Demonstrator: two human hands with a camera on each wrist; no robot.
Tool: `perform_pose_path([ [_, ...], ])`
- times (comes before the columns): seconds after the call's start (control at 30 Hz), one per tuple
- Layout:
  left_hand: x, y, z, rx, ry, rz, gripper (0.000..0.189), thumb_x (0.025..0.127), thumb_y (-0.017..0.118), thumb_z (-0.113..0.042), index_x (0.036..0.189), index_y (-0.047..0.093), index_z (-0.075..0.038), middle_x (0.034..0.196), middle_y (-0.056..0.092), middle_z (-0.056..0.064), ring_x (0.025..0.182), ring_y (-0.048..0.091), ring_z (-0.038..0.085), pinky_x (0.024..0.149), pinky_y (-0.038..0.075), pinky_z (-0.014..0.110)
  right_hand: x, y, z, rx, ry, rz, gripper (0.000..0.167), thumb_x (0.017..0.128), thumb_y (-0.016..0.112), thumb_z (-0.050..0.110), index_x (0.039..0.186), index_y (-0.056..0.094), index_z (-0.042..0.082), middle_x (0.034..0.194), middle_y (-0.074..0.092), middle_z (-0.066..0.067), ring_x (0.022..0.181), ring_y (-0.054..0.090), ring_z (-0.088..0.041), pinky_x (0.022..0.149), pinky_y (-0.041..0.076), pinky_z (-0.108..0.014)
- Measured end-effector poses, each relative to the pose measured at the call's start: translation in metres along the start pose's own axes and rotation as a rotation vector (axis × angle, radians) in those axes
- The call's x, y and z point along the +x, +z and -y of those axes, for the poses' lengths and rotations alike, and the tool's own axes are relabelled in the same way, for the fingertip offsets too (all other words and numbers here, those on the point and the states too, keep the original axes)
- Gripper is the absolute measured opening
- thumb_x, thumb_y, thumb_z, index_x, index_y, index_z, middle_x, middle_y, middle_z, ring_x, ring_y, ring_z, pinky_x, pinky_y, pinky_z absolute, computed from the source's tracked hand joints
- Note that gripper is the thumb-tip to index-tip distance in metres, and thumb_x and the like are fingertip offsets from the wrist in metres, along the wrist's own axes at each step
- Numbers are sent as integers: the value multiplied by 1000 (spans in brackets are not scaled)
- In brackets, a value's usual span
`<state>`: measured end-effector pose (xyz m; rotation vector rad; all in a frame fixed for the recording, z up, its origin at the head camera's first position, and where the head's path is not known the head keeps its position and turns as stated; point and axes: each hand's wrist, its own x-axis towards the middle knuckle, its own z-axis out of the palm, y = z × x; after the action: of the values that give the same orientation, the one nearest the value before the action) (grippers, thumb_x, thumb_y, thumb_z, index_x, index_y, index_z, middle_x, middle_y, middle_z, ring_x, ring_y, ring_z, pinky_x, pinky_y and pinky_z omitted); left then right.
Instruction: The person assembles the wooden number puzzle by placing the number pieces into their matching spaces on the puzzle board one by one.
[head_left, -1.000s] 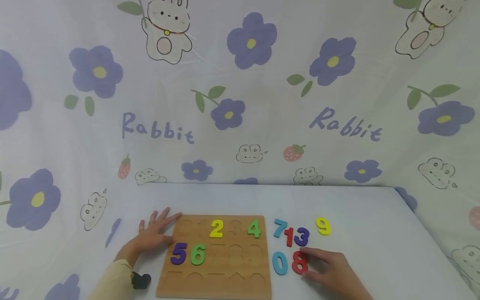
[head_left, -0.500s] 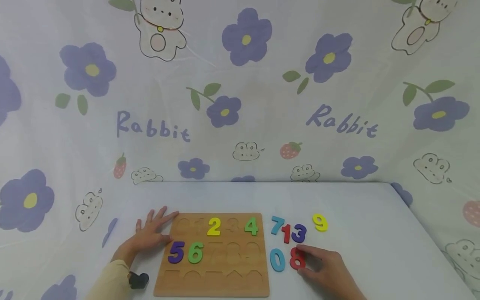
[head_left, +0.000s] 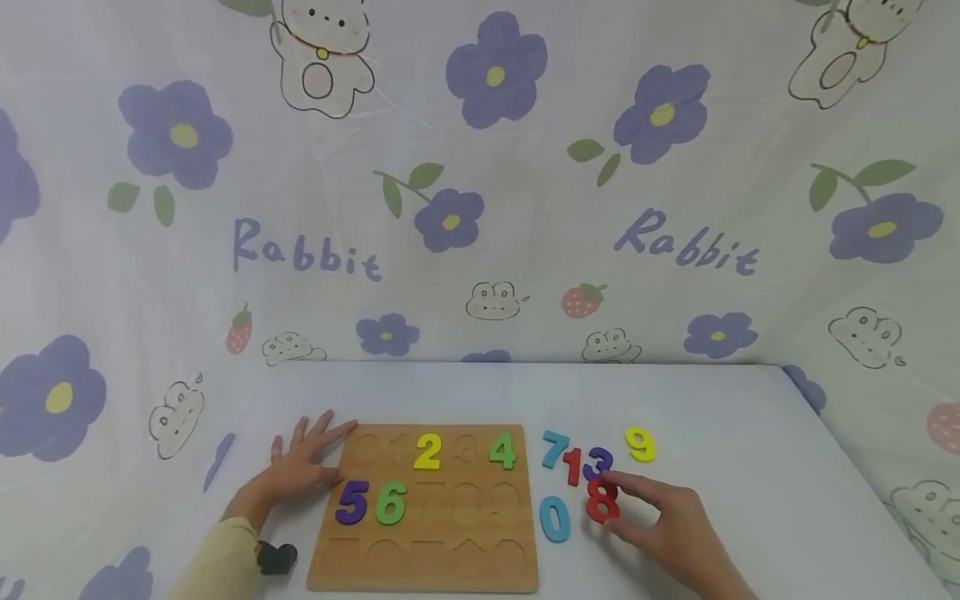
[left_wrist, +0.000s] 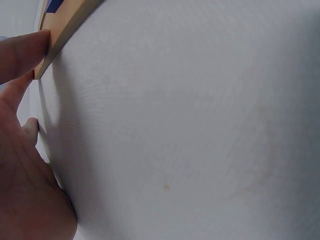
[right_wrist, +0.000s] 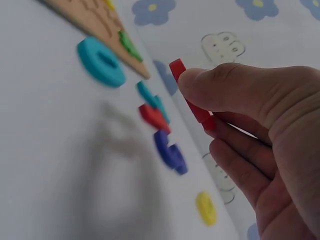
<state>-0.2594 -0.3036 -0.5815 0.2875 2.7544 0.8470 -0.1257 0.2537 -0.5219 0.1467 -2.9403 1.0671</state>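
My right hand (head_left: 671, 521) pinches the red number 8 (head_left: 602, 501) between thumb and fingers. In the right wrist view the red 8 (right_wrist: 192, 95) is lifted off the table, seen edge-on. My left hand (head_left: 300, 467) lies with spread, straight fingers at the left edge of the wooden number board (head_left: 427, 575); its thumb and index finger touch that edge. On the board sit a yellow 2 (head_left: 428, 452), a green 4 (head_left: 502, 452), a purple 5 (head_left: 352, 502) and a green 6 (head_left: 391, 503). The other recesses in view hold no pieces.
Right of the board lie a blue 7 (head_left: 555, 448), a red 1 (head_left: 573, 467), a purple 3 (head_left: 597, 463), a blue 0 (head_left: 555, 518) and a yellow 9 (head_left: 641, 444). A black object (head_left: 277, 558) is beside the left wrist. A patterned curtain (head_left: 525, 250) hangs behind the white table (head_left: 712, 417).
My right hand has picked the red 8 up from the table and raised it slightly, toward the purple 3 in the head view. The left hand stays at the board's edge.
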Motion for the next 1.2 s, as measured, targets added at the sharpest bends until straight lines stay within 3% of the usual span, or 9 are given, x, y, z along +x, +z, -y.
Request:
perform_pose_path([
  [0.33, -4, 0, -2, -11, 12, -17, 81, 90, 75, -23, 166, 49, -26, 182, 12, 27, 163, -11, 65, 118, -22, 86, 16, -6, 45, 34, -127, -23, 59, 85, 96, 24, 141, 76, 25, 128, 82, 3, 117, 77, -27, 94, 68, -48],
  [0.47, -9, -5, -13, -17, -7, 11, 83, 88, 75, -25, 167, 47, -26, 182, 10, 27, 163, -13, 63, 119, -23, 85, 26, 1, 62, 76, -132, 18, 58, 86, 95, 26, 140, 76, 30, 135, 79, 5, 123, 76, -26, 96, 68, -48],
  [0.6, -13, -11, -27, -9, -32, 39, 85, 88, 76, -24, 168, 46, -23, 182, 9, 26, 163, -13, 63, 119, -21, 85, 35, 10, 73, 86, -202, 39, 55, 88, 94, 29, 139, 76, 33, 135, 79, 10, 120, 74, -19, 96, 67, -40],
  [0.73, -14, -11, -28, -5, -34, 37, 85, 88, 77, -24, 168, 47, -22, 182, 10, 26, 163, -12, 63, 119, -20, 86, 44, 20, 81, 114, -297, 71, 52, 90, 92, 31, 140, 76, 30, 131, 79, 12, 120, 75, -19, 101, 65, -45],
  [0.87, -12, -8, -21, -10, -23, 21, 83, 89, 76, -28, 167, 47, -26, 183, 11, 25, 164, -13, 62, 120, -21, 85, 51, 33, 88, 146, -335, 108, 49, 91, 91, 34, 138, 77, 25, 129, 80, 13, 124, 76, -21, 105, 63, -53],
  [1.2, -12, -10, -23, -16, -21, 27, 82, 90, 75, -28, 167, 47, -25, 182, 10, 26, 164, -13, 61, 120, -22, 84, 63, 70, 95, 203, -306, 225, 50, 90, 92, 35, 137, 78, 24, 127, 82, 9, 122, 76, -24, 107, 61, -57],
])
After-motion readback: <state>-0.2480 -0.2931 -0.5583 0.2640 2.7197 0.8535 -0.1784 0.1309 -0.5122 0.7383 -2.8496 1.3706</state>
